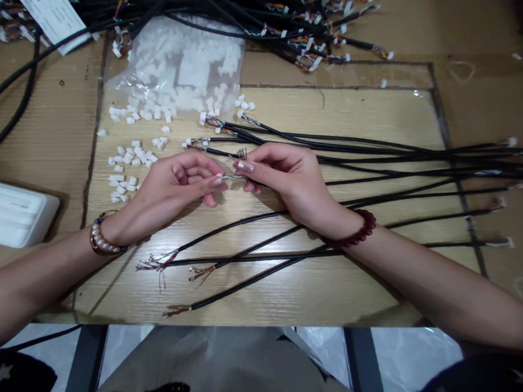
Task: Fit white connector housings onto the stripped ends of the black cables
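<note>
Near the middle of the table, my left hand [177, 181] pinches a small white connector at the tip of some thin twisted wires [230, 177]. Just right of it, my right hand [282, 173] is closed on the same wires, where they come out of a black cable; several loose wire ends stick up above its thumb. The fingertips of both hands are a short gap apart. Left of my left hand lie small white connectors [136, 156] in loose groups. Below my hands are several black cables [248, 258] with bare, fanned wire ends pointing left.
A clear plastic bag [189, 63] of white connectors lies behind my hands. Further back is a large pile of black cables [240, 12] with a white label [59, 22]. Cables with connectors [351, 139] extend right. A white box-shaped object [16, 210] sits at the left.
</note>
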`<state>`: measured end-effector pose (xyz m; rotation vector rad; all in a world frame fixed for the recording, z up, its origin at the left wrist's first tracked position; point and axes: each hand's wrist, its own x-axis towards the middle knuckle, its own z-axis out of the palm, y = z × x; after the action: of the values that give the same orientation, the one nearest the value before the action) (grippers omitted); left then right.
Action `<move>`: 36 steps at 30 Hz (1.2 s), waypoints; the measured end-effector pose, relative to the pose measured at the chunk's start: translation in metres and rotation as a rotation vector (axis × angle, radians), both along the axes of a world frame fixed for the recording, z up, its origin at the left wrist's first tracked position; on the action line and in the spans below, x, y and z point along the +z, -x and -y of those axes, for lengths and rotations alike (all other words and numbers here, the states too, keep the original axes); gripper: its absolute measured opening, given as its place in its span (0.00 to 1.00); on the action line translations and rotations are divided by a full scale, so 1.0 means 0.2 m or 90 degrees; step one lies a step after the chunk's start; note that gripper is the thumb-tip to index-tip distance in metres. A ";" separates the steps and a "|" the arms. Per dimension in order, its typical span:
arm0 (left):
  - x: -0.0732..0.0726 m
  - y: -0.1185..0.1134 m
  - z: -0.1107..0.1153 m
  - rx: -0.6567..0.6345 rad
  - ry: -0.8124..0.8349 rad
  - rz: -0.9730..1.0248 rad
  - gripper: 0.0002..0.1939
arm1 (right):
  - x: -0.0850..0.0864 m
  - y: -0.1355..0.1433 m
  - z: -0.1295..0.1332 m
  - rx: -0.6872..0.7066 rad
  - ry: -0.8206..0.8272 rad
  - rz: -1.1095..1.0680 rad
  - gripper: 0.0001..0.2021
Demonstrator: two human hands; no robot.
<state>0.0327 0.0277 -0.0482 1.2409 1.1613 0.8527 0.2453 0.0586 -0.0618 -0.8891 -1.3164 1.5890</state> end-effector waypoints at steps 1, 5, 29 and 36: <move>0.00 0.00 0.00 -0.004 0.000 0.003 0.15 | 0.00 0.00 0.00 0.003 0.008 -0.011 0.14; -0.01 0.01 0.00 -0.021 0.000 0.012 0.13 | 0.01 0.00 0.00 0.016 0.042 -0.024 0.16; -0.01 0.03 -0.01 -0.052 0.020 0.041 0.08 | 0.04 -0.03 -0.01 0.153 -0.007 0.090 0.07; -0.02 0.03 -0.02 -0.062 0.031 0.042 0.09 | 0.05 -0.03 0.00 0.152 -0.018 0.112 0.07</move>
<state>0.0257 0.0308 -0.0512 1.2097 1.0546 0.7830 0.2504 0.0596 -0.0519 -0.8975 -1.6152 1.6994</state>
